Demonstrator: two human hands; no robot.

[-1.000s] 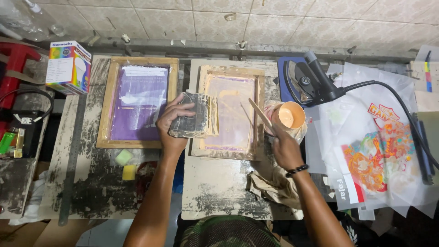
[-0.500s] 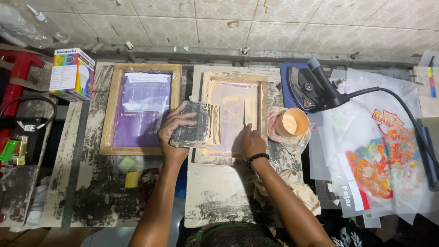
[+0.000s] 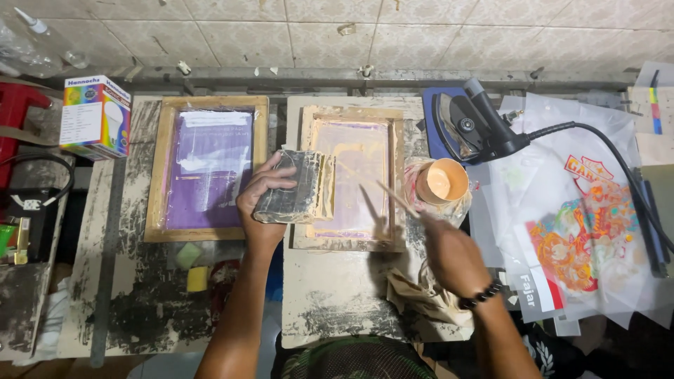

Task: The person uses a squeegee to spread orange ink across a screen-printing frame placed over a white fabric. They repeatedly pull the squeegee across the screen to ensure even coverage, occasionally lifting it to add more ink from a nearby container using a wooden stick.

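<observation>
My left hand [image 3: 261, 203] grips a grimy, ink-caked squeegee block [image 3: 293, 188] held over the left edge of a wooden screen-printing frame [image 3: 351, 118] with a pinkish mesh. My right hand [image 3: 453, 256] holds a thin wooden stick [image 3: 375, 188] that slants up and left over that frame's mesh. An open cup of orange-peach ink [image 3: 442, 182] stands just right of the frame, near my right hand. A second wooden frame [image 3: 158, 168] with purple mesh lies to the left of my left hand.
A black iron [image 3: 467, 126] with a dark cable rests at the back right. Printed transfer sheets [image 3: 590, 224] cover the right side. A colourful bulb box [image 3: 95, 116] stands at the left. Crumpled rags [image 3: 421, 298] lie under my right wrist. Small sponges [image 3: 193, 267] sit below the purple frame.
My right hand moved from flat on the pink frame back toward the right and now holds the stick over the mesh. My left hand keeps the squeegee in place.
</observation>
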